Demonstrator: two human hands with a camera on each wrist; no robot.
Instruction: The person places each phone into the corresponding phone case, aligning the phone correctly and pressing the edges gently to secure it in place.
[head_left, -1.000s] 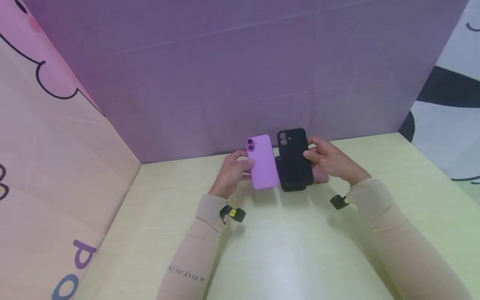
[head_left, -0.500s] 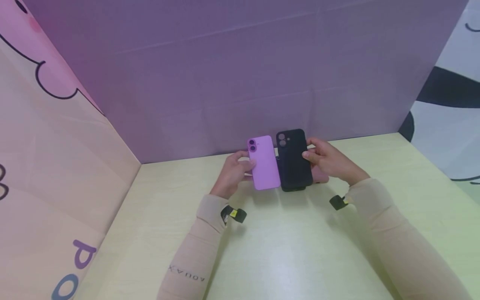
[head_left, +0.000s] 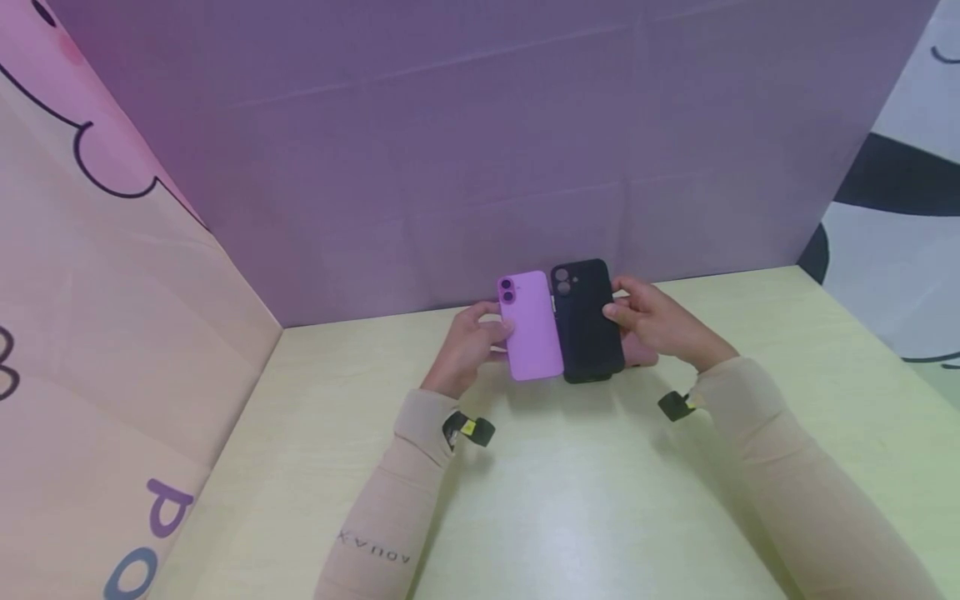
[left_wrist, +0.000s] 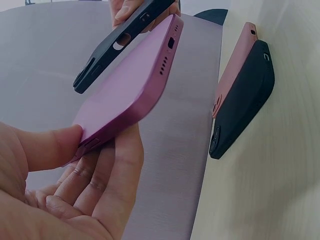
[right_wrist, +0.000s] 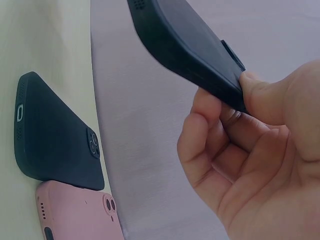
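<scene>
Pale yellow-green wooden table [head_left: 570, 517]; purple backdrop wall [head_left: 465, 142] behind; pink cartoon-print panel [head_left: 97, 333] at left.

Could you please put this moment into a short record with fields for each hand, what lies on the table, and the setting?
left hand: grips purple phone, held above the table
right hand: grips black case, beside the purple phone
on table: black-cased phone lying partly on a pink phone, near the wall
backdrop: purple wall
</scene>
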